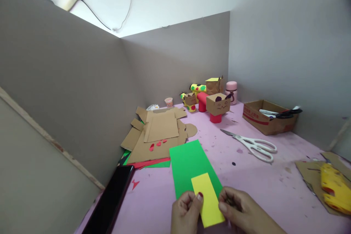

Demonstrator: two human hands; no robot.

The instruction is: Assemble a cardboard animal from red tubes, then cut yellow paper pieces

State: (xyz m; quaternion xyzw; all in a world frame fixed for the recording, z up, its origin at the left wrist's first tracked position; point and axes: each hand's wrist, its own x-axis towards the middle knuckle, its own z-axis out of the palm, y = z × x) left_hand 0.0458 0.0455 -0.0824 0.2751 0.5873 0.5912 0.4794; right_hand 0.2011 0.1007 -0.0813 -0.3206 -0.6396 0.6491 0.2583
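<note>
A small yellow paper rectangle (209, 204) is held up between my two hands near the front of the table. My left hand (187, 212) pinches its left edge, thumb on top. At its right edge, the thumb and curled fingers of my right hand (238, 206) grip the lower part. Beneath and behind it lies a green paper sheet (189, 161), flat on the table, its near end partly covered by the yellow piece and my hands. White-handled scissors (252, 144) rest to the right of the sheet, blades pointing away to the left.
Cardboard pieces (161, 128) with small red hearts lie at back left, beside a black phone (109, 201). Cardboard-headed animal figures (218, 105) stand at the back near a pink bottle (231, 93). On the right are an open box (255, 120) and a yellow glue gun (334, 186).
</note>
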